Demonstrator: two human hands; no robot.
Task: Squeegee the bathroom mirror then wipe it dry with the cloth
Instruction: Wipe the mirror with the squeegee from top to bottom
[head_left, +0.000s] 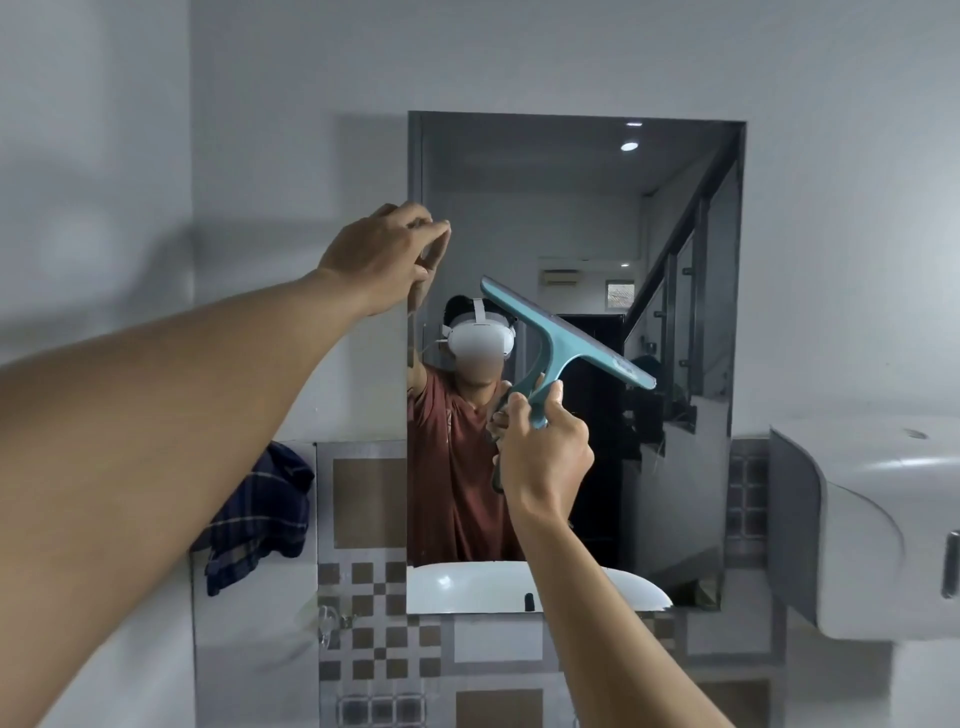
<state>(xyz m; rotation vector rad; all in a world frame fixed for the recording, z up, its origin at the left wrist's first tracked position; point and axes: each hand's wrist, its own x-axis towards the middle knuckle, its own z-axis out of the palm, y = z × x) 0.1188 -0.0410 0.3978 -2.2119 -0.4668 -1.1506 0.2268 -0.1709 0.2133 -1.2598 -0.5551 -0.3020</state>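
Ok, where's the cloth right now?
In the head view the cloth hangs on the wall at lower left of the mirror, beside the tiled panel and partly behind the left forearm; neither hand is touching it.

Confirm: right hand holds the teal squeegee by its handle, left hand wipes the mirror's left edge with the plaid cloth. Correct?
Not quite. In the head view the left hand is bare at the mirror's left edge; the plaid cloth hangs on the wall below. The right hand does hold the teal squeegee by its handle.
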